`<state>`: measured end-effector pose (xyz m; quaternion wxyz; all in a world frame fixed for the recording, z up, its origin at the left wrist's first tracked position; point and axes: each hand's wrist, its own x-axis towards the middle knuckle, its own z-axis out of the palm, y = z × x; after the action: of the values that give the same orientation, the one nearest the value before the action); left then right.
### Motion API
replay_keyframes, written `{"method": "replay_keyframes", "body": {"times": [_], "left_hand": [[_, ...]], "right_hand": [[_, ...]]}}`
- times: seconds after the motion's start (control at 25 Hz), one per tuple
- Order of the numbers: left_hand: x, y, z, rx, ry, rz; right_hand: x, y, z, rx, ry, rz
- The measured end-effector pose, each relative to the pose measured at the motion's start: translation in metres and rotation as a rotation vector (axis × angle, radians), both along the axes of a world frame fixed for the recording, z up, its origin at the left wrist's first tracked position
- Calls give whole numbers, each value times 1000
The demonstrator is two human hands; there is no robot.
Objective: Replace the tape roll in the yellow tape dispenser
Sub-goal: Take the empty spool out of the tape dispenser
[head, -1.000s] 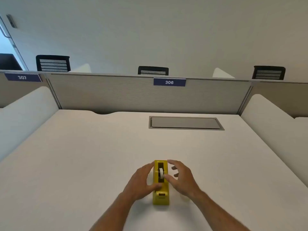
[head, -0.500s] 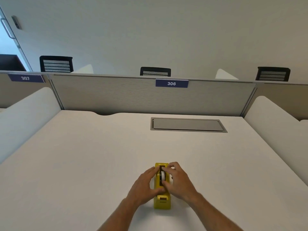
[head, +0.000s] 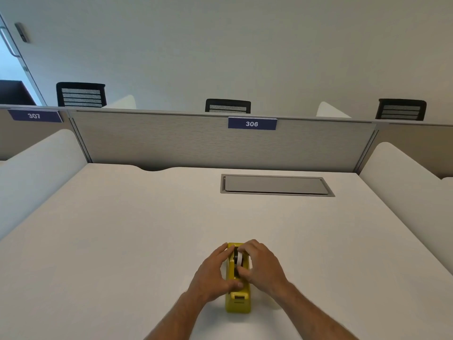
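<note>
Now your left hand (head: 215, 272) braces the dispenser (head: 238, 299) on the surface (head: 122, 241), its grip clenched on the side; your right hand (head: 261, 262) pinches the roll (head: 239, 258) in its cradle (light, rigid). Lift by the rim.

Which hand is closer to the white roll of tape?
Right. The right hand pinches the white roll of tape from its right side, while the left hand steadies the yellow plastic tape dispenser on the roll's left.

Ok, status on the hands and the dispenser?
Left hand braces the yellow tape dispenser. Right hand pinches the tape roll, still seated. Nothing in the way.
</note>
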<state>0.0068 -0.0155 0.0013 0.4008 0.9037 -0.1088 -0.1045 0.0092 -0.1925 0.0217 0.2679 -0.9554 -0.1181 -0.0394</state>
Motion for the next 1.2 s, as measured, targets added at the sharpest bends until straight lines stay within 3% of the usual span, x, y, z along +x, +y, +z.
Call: {"method": "replay_keyframes", "body": {"times": [0.24,0.6,0.8,0.96,1.2], "left_hand": [[-1,-1,2,3,1,7],[3,-2,2,24,-25,1],[-4,-6,21,-226,-96,110],[-21,-15,38,-471,40,156],[-42,-21,34,-644,157,283]], "right_hand": [[-1,-1,-4,3,-21,-7],[0,-9,0,343,38,-36],[-11,-12,8,606,78,-80],[-27,-15,6,754,142,-63],[-44,-18,4,821,176,-57]]}}
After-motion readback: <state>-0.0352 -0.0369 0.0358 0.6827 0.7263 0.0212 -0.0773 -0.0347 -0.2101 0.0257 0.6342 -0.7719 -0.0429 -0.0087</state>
